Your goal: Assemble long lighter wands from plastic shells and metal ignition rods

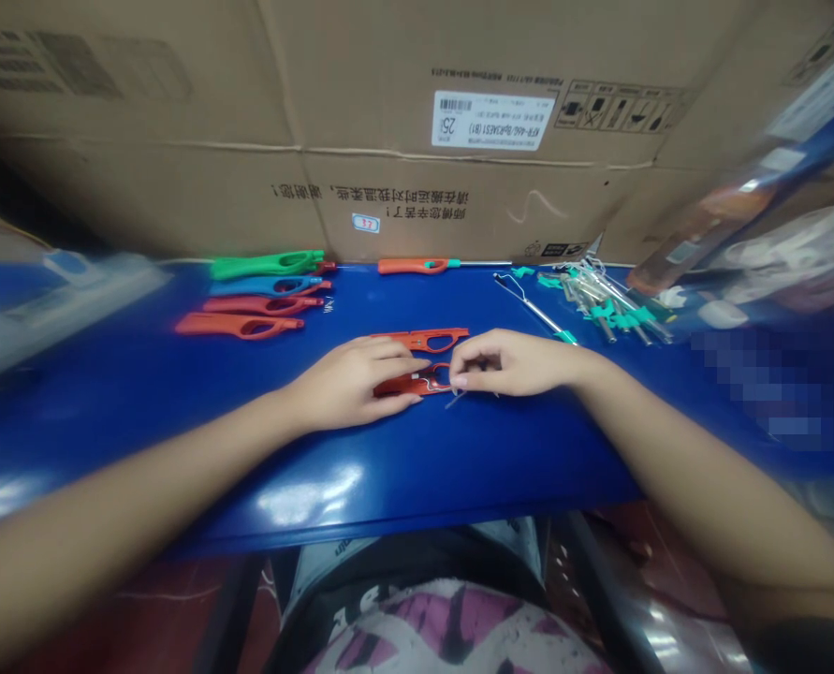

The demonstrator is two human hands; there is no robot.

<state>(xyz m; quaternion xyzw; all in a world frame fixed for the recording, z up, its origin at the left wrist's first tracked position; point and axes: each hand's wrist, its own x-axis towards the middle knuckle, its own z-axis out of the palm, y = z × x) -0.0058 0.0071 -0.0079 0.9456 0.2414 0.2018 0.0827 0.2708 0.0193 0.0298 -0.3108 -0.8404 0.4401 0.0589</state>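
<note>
An orange lighter half-shell (406, 385) lies on the blue table with small parts and a pale wire inside. My left hand (353, 382) holds it from the left, fingers over its upper and lower edges. At the shell's right end my right hand (504, 363) is closed in a pinch. A thin clear strip (455, 401) sticks out below those fingertips; what else they grip is hidden. Just beyond, another orange half-shell (423, 339) lies close to my left hand, partly covered by its fingers.
Green (269, 265), blue (269, 285) and red (258, 305) lighter handles lie at back left. An orange lighter (417, 266) with a metal rod lies by the cardboard (360, 122). Metal tubes with teal pieces (617, 304) are piled at right, a single rod (535, 312) beside them.
</note>
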